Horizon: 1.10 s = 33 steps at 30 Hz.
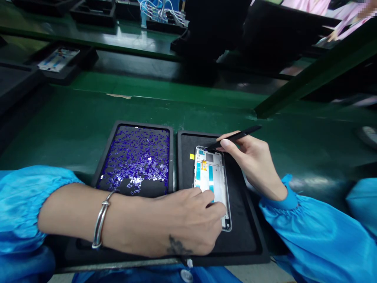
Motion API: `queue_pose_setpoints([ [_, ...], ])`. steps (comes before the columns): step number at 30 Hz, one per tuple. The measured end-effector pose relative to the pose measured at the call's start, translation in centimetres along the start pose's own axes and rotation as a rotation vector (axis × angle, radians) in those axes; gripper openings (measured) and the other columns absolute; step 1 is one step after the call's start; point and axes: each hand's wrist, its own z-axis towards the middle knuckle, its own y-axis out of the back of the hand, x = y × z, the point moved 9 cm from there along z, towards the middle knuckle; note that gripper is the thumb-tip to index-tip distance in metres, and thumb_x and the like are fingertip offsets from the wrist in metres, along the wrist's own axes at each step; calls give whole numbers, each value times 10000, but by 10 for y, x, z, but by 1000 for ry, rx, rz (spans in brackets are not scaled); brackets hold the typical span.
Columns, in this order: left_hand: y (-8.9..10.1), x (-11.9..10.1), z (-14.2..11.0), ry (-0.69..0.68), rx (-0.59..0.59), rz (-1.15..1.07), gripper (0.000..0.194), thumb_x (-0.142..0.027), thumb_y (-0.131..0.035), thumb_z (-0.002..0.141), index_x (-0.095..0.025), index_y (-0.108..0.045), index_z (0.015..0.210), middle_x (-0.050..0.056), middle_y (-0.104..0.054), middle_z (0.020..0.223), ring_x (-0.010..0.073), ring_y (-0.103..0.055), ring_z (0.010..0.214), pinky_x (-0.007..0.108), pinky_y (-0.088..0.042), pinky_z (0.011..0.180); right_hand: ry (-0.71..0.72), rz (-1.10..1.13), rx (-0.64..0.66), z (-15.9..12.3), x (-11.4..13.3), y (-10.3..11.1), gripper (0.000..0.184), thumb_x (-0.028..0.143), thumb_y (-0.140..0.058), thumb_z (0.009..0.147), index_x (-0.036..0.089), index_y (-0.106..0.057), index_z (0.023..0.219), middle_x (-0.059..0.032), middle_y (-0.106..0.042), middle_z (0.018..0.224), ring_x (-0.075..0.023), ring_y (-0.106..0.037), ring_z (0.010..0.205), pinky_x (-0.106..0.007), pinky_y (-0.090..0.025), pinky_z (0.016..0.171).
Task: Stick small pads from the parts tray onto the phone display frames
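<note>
Green table (153, 112): room to pass behind both trays; post (312, 70) blocks far right.
Right tray (243, 226): way in right of phone frame (218, 173); right hand (255, 159) and pen (249, 131) bar the back.
Left tray (171, 157): reachable from behind; left forearm (132, 222) crosses front, near edge perhaps hidden.

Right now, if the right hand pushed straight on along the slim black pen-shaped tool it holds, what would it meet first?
Probably the far end of the silver, rectangular phone frame; whether the tool touches it is unclear.
</note>
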Motion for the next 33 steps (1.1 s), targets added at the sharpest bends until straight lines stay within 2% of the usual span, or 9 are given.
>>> queue_pose_setpoints([
  [11,1,-3,-3,-27,-50,13,129,-135,-569,835,-165,-545,712,74,-514,768,169,-412,668,331,-282,566,-3,28,1,0,-1,0,263,424,-606,877,172,-678,905,-40,-682,863,-157,-656,785,-306,-534,727],
  [15,3,3,0,-14,-20,-4,116,-145,-574,851,-170,-538,743,71,-530,790,172,-446,700,317,-321,588,141,-36,-134,-9,23,16,167,338,-597,896,195,-679,922,-34,-677,914,-141,-648,829,-268,-529,717],
  [18,27,34,4,77,-49,-83,84,-198,-526,925,-164,-546,851,57,-553,844,157,-475,716,289,-359,608,364,-116,-225,-24,48,28,98,252,-601,890,222,-679,942,-40,-671,922,-150,-637,857,-287,-518,742],
  [21,61,90,3,348,-157,-257,180,-267,-416,1004,-160,-547,942,18,-577,839,124,-513,710,253,-390,649,513,-98,-232,-36,61,32,126,170,-618,863,228,-670,962,-41,-666,934,-161,-636,888,-315,-518,780],
  [23,69,119,-1,495,-198,-395,198,-280,-426,1002,-164,-578,950,-13,-594,791,103,-534,691,234,-394,656,550,-81,-215,-39,64,31,167,130,-620,850,228,-665,979,-35,-662,949,-153,-636,892,-306,-519,771],
  [26,54,139,-2,588,-180,-605,167,-248,-501,956,-169,-647,964,-25,-630,771,93,-565,687,212,-399,634,590,-76,-193,-42,68,27,195,111,-618,846,225,-659,999,-33,-657,944,-146,-634,877,-293,-516,744],
  [30,20,142,-1,615,-140,-943,204,-246,-545,916,-124,-670,1023,10,-648,782,98,-581,665,214,-449,626,619,-49,-162,-43,70,22,213,113,-611,851,228,-659,1024,-41,-657,928,-158,-632,882,-306,-517,750],
  [33,10,142,1,607,-162,-1157,221,-250,-569,904,-85,-667,1013,30,-647,806,85,-574,650,219,-473,643,623,-31,-144,-44,70,20,219,113,-612,849,228,-659,1029,-40,-659,930,-162,-632,890,-310,-517,760],
])
